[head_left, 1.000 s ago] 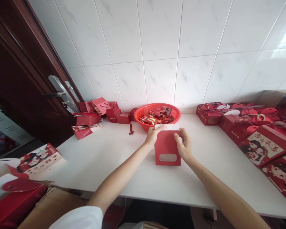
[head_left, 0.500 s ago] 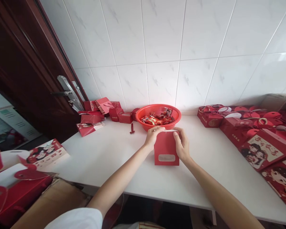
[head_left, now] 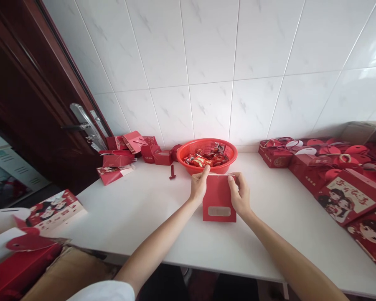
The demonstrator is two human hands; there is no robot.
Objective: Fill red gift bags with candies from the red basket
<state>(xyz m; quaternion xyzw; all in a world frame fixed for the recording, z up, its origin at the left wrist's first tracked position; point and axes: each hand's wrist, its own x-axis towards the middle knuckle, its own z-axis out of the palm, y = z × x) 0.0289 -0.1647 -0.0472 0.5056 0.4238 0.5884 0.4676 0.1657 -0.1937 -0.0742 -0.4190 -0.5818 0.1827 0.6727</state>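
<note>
A red paper gift box (head_left: pixel 218 194) with a clear oblong window low on its front stands upright on the white table. My left hand (head_left: pixel 199 184) grips its upper left edge, thumb raised and fingers behind the box. On the upper right edge my right hand (head_left: pixel 240 193) is closed, its thumb on the front face and the fingers behind. A small hole shows near the top edge. Just behind the box is a red plastic basket (head_left: pixel 188 167) holding several wrapped sweets (head_left: pixel 203 160). The back of the box is hidden.
Red gift boxes (head_left: pixel 307 169) crowd the table's right side. More boxes (head_left: pixel 115 161) are piled at the back left, with a red ribbon piece (head_left: pixel 172 172) nearby. A cardboard carton (head_left: pixel 72 271) with boxes stands at the lower left, below a dark door (head_left: pixel 34 83). A tiled wall (head_left: pixel 209 113) runs behind.
My left hand has slid from the box's top edge down to its left side, with the thumb now pointing up. The right hand keeps its hold. The view has shifted slightly.
</note>
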